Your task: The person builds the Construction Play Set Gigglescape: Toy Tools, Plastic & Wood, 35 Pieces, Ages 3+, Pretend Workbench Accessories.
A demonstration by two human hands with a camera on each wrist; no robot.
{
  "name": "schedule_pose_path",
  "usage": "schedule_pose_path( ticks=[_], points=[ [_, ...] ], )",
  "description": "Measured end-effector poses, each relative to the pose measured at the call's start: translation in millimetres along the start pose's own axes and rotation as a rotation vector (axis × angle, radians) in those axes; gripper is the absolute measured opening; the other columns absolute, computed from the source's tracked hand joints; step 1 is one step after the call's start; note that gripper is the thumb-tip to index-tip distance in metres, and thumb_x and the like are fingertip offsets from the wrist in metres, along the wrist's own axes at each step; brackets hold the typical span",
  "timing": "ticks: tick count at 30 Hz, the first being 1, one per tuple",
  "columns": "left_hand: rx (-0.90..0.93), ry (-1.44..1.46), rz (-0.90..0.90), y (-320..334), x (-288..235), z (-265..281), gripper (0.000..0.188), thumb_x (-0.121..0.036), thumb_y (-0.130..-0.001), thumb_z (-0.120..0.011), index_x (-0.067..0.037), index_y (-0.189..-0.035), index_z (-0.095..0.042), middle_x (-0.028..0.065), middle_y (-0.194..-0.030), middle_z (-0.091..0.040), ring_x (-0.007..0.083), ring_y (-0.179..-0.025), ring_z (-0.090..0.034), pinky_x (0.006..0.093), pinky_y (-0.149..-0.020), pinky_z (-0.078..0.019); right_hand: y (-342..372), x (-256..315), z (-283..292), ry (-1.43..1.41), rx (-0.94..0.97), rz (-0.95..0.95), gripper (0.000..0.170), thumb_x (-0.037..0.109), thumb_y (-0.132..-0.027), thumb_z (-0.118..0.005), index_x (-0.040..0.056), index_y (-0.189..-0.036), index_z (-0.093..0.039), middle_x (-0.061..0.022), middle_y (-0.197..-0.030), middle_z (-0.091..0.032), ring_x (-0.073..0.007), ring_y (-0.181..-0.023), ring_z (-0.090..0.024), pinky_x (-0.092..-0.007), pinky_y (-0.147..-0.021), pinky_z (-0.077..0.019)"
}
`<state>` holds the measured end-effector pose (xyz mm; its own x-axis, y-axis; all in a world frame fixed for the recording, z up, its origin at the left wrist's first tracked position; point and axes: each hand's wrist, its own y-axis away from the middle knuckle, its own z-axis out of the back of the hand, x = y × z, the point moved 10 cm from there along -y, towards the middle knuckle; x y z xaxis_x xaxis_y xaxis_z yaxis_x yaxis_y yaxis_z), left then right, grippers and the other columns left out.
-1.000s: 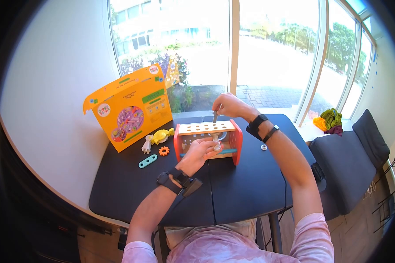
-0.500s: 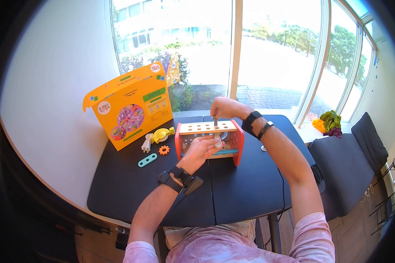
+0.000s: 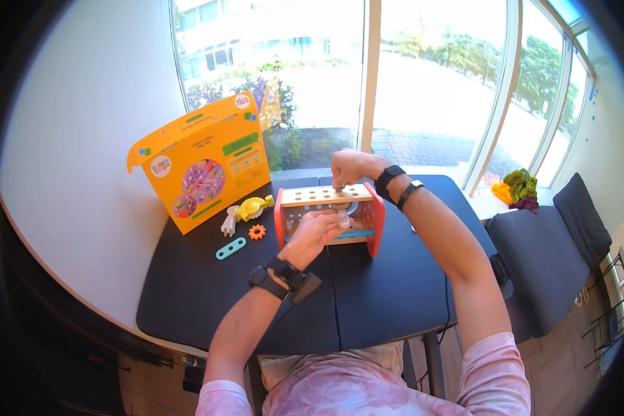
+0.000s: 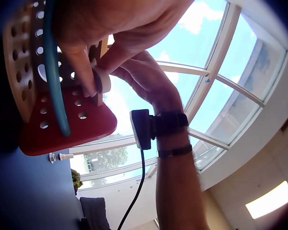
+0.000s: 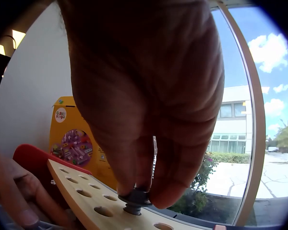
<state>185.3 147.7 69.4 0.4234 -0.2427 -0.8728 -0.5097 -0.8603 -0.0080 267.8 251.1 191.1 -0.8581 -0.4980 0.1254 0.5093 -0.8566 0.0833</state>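
On the table stands a toy bench with red ends and a pale wooden top with holes (image 3: 310, 195). A grey threaded screw (image 5: 133, 207) stands in one hole of that top, its head pinched by the fingertips of the right hand (image 3: 356, 168). Below the top, in front of the bench, the left hand (image 3: 313, 234) pinches a pale round piece (image 4: 102, 79) between thumb and finger. Whether screw and pale piece touch is hidden by the hands and the top. A red end panel (image 4: 69, 125) is beside the left hand.
Left of the bench lie a yellow toy piece (image 3: 251, 207), a whitish piece (image 3: 228, 222), an orange gear (image 3: 256, 232) and a teal strip (image 3: 231, 249). Behind them stands a yellow box (image 3: 208, 166). Small pale pieces (image 4: 62, 156) lie beyond the red panel.
The right hand has come down onto the bench top and the screw has sunk into its hole. The left hand has stayed below the top with the pale piece.
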Motion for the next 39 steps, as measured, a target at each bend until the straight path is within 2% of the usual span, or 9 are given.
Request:
schedule_pose_path(
  ticks=[5,8,14,17,26,29,32,35,39],
  points=[
    [-0.002,-0.012,0.023,-4.7,6.3,7.5,0.029,-0.005,-0.103,-0.075,0.01,-0.127,-0.068,0.0178,-0.118,-0.078,0.0274,-0.115,-0.078,0.0338,-0.106,-0.0635,-3.0,-7.6,-7.0,0.047,-0.022,-0.059,0.04,0.038,-0.09,-0.077,-0.001,-0.083,-0.079,-0.0146,-0.071,-0.074,-0.0283,-0.063,-0.07,-0.0431,-0.061,-0.0548],
    [-0.018,-0.003,0.019,-6.0,8.7,10.1,0.027,-0.003,-0.1,-0.076,0.011,-0.123,-0.07,0.0167,-0.114,-0.078,0.0248,-0.109,-0.079,0.0316,-0.101,-0.0642,-2.4,-8.2,-10.7,0.063,-0.015,-0.095,0.044,0.041,-0.087,-0.072,-0.0018,-0.084,-0.08,-0.0179,-0.082,-0.079,-0.0332,-0.076,-0.076,-0.0441,-0.068,-0.0614],
    [-0.055,-0.029,0.023,-5.8,11.6,11.3,0.027,-0.005,-0.099,-0.077,0.009,-0.121,-0.071,0.013,-0.113,-0.079,0.0204,-0.104,-0.079,0.0281,-0.095,-0.0635,5.6,-0.7,-10.5,0.12,-0.007,-0.119,0.058,0.055,-0.094,-0.07,0.0011,-0.109,-0.084,-0.0232,-0.114,-0.082,-0.0404,-0.107,-0.079,-0.0484,-0.092,-0.0628],
    [-0.053,-0.055,0.01,-2.7,9.1,7.8,0.028,-0.006,-0.099,-0.077,0.008,-0.123,-0.072,0.0114,-0.112,-0.079,0.019,-0.105,-0.078,0.0274,-0.095,-0.0623,-0.3,-10.8,-20.4,0.1,0.04,-0.206,0.06,0.057,-0.097,-0.067,0.0045,-0.122,-0.083,-0.0225,-0.129,-0.079,-0.0403,-0.12,-0.075,-0.0495,-0.101,-0.0603],
    [-0.073,-0.085,-0.001,0.0,7.2,5.2,0.03,-0.005,-0.099,-0.076,0.007,-0.126,-0.071,0.0107,-0.114,-0.078,0.0182,-0.105,-0.077,0.0272,-0.094,-0.0618,20.9,-9.1,-10.8,-0.005,0.041,-0.273,0.063,0.058,-0.1,-0.061,0.0045,-0.126,-0.082,-0.0224,-0.129,-0.079,-0.0406,-0.122,-0.074,-0.0502,-0.104,-0.0586],
    [-0.075,-0.084,-0.004,-0.6,8.0,5.7,0.031,-0.005,-0.099,-0.076,0.008,-0.127,-0.07,0.011,-0.114,-0.078,0.0188,-0.105,-0.078,0.0272,-0.093,-0.0623,7.9,-13.6,-12.0,0.075,-0.011,-0.219,0.062,0.058,-0.101,-0.058,0.0025,-0.114,-0.083,-0.0233,-0.115,-0.081,-0.0421,-0.107,-0.077,-0.053,-0.094,-0.0605],
    [-0.079,-0.07,-0.01,-1.6,8.6,7.3,0.032,-0.004,-0.1,-0.075,0.009,-0.128,-0.07,0.0117,-0.114,-0.078,0.0197,-0.106,-0.078,0.0279,-0.094,-0.0629,13.7,-12.6,-4.8,0.111,-0.041,-0.243,0.061,0.056,-0.102,-0.058,0.0022,-0.115,-0.083,-0.0244,-0.117,-0.08,-0.0424,-0.108,-0.077,-0.053,-0.096,-0.0602],
    [-0.08,-0.054,-0.022,0.5,5.4,4.5,0.032,-0.004,-0.101,-0.075,0.009,-0.129,-0.069,0.0123,-0.115,-0.077,0.0211,-0.108,-0.078,0.0295,-0.097,-0.0635,2.1,-12.0,-13.1,0.034,-0.023,-0.177,0.06,0.053,-0.104,-0.057,0.0026,-0.124,-0.081,-0.0252,-0.129,-0.078,-0.0434,-0.122,-0.073,-0.0503,-0.107,-0.0572],
    [-0.063,-0.017,-0.04,0.9,2.1,1.8,0.032,-0.004,-0.102,-0.075,0.008,-0.131,-0.069,0.0126,-0.119,-0.077,0.0229,-0.111,-0.078,0.032,-0.102,-0.0636,8.1,-12.1,-12.3,0.017,-0.011,-0.171,0.062,0.055,-0.103,-0.055,0.0019,-0.123,-0.081,-0.0259,-0.128,-0.078,-0.0441,-0.12,-0.074,-0.0501,-0.106,-0.0575]
  ],
)
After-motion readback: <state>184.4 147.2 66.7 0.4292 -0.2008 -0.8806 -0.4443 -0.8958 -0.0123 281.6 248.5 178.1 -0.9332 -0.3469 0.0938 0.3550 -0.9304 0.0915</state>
